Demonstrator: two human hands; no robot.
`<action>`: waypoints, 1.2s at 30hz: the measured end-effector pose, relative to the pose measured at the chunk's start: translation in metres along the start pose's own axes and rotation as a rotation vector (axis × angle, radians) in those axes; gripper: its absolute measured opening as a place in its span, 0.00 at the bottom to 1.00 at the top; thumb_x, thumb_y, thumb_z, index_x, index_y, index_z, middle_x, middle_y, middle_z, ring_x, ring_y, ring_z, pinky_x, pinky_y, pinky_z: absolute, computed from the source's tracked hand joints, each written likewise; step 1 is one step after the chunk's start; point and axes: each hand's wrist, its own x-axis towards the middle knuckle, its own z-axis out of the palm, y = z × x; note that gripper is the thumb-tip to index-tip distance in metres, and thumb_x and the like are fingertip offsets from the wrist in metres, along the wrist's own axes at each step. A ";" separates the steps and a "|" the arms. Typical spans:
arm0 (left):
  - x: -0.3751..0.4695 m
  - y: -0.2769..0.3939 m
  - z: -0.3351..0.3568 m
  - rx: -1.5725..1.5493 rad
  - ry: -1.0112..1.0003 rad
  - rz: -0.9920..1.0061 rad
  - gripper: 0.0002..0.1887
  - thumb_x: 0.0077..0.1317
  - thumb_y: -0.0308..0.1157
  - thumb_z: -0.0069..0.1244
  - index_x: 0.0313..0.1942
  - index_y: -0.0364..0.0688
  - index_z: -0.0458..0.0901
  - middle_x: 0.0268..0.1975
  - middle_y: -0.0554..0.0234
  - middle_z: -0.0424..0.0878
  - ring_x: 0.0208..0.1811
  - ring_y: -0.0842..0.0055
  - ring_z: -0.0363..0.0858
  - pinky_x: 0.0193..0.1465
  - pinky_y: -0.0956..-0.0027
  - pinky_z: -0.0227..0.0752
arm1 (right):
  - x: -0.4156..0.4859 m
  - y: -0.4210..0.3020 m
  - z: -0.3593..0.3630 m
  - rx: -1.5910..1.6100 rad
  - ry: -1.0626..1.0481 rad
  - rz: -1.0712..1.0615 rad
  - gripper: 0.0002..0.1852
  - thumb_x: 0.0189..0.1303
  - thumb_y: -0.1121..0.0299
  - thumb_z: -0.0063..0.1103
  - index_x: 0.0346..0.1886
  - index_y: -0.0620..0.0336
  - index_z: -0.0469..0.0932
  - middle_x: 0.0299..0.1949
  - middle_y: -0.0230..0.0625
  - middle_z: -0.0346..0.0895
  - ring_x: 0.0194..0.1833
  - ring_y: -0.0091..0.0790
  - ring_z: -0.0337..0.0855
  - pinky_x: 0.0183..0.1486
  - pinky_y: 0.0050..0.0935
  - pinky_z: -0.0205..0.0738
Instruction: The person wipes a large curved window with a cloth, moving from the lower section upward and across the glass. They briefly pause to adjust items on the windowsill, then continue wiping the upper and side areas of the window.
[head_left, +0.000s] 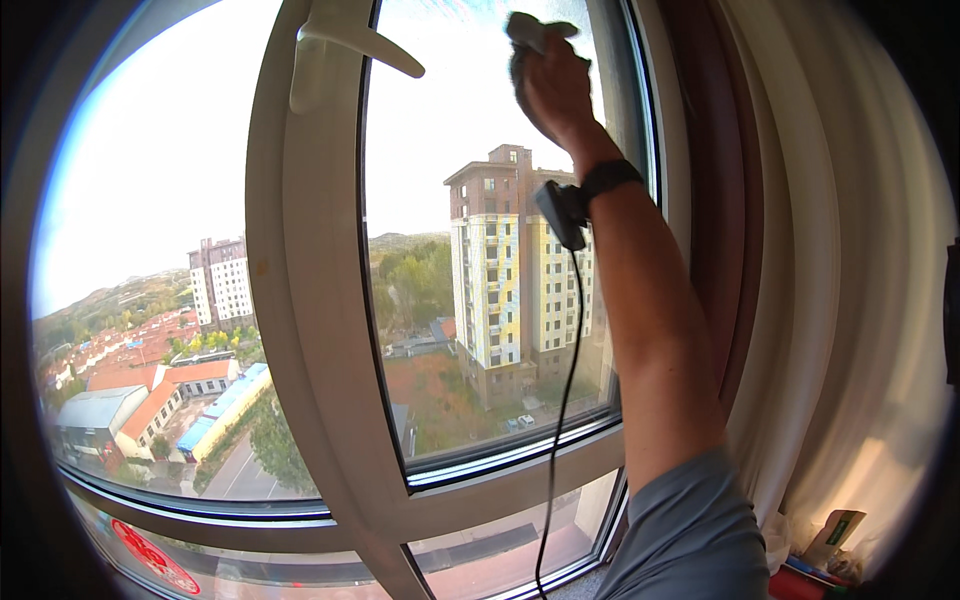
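Note:
My right hand (555, 90) is raised against the upper part of the right window pane (427, 135), closed around a grey cloth (527, 31). The cloth lies at the glass near the pane's top right; part of it is hidden by my fingers. A black strap circles the wrist, with a small black device (561, 215) on it and a cable (570, 375) hanging down. To the left, a window handle (367, 46) sticks out from the frame (319, 262). My left hand is out of view.
A cream curtain (795, 225) hangs at the right beside a dark red vertical trim (712, 187). Small items, one a box (836, 534), lie in the lower right corner. A red round sticker (155, 555) is on the lower left glass. Buildings stand outside.

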 end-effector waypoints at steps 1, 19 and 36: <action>0.001 0.001 0.000 -0.001 -0.002 0.002 0.23 0.70 0.41 0.58 0.60 0.37 0.84 0.56 0.45 0.89 0.57 0.58 0.87 0.61 0.59 0.79 | -0.004 0.013 -0.007 -0.066 0.043 0.000 0.21 0.76 0.62 0.48 0.62 0.69 0.75 0.52 0.63 0.85 0.51 0.59 0.89 0.52 0.49 0.88; -0.009 -0.016 -0.008 -0.011 -0.074 0.044 0.25 0.70 0.41 0.60 0.63 0.37 0.82 0.57 0.45 0.88 0.58 0.59 0.87 0.63 0.61 0.78 | -0.149 0.078 -0.090 -0.215 0.071 0.152 0.26 0.78 0.63 0.51 0.73 0.64 0.68 0.65 0.63 0.76 0.63 0.65 0.80 0.67 0.51 0.77; -0.049 -0.090 0.004 -0.316 -0.237 0.059 0.16 0.76 0.28 0.55 0.61 0.34 0.80 0.52 0.59 0.82 0.51 0.74 0.83 0.55 0.68 0.80 | -0.453 -0.009 -0.154 -0.171 -0.153 0.412 0.37 0.74 0.63 0.48 0.80 0.73 0.54 0.77 0.65 0.61 0.77 0.67 0.61 0.81 0.50 0.55</action>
